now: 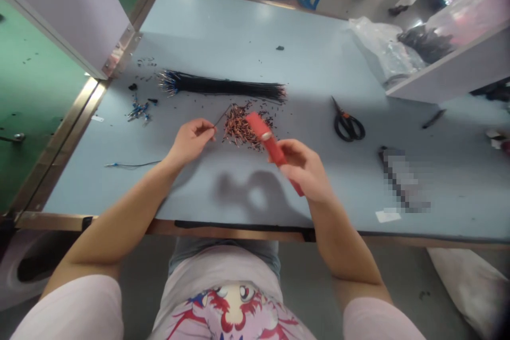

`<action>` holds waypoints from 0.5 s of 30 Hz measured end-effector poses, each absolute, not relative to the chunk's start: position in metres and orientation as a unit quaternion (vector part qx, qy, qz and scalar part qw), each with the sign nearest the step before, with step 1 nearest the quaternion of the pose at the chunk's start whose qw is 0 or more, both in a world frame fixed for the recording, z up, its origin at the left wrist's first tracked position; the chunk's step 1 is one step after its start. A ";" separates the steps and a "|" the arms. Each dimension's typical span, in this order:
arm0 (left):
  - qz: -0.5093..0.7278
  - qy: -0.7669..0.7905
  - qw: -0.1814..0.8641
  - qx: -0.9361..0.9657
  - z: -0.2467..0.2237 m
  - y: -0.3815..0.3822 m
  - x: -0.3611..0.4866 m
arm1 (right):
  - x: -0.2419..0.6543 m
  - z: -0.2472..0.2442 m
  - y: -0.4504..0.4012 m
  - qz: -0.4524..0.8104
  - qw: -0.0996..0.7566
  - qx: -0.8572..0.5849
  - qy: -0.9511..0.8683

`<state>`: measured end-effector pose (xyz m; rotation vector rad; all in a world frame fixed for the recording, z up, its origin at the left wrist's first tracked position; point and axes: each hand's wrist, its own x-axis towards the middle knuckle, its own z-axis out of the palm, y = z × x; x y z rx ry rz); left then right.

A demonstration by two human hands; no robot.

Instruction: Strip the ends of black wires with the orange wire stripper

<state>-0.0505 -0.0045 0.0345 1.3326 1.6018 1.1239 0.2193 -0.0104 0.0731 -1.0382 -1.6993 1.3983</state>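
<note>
My left hand (194,138) pinches a thin black wire (222,116), its free end pointing up and right at the edge of a pile of clippings. A black lead with a blue terminal (115,164) comes out from under my left forearm; whether it is the same wire is hidden. In my right hand (305,167) is a red wire stripper (271,143) with a round metal pivot, its head raised over the pile and apart from the wire. That pile of clippings (241,130) is copper-coloured and black. Behind it lies a bundle of black wires (227,86), blue terminals at its left end.
Black-handled scissors (348,125) lie to the right, then a blurred-out grey object (404,178) and a white paper slip (388,216). Several loose blue terminals (138,110) sit at the left. Clear plastic bags (388,48) stand at the back right beside a low panel (454,71).
</note>
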 end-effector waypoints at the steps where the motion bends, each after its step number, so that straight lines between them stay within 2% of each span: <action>1: 0.459 0.630 0.368 0.507 0.036 -0.004 -0.050 | 0.222 0.073 -0.008 0.593 0.354 -0.378 -0.616; 6: 0.525 0.618 0.295 0.506 0.040 -0.007 -0.050 | 0.219 0.067 -0.003 0.748 0.321 -0.329 -0.479; 15: 0.536 0.579 0.262 0.556 0.040 -0.019 -0.035 | 0.197 0.061 -0.013 0.834 0.256 -0.323 -0.368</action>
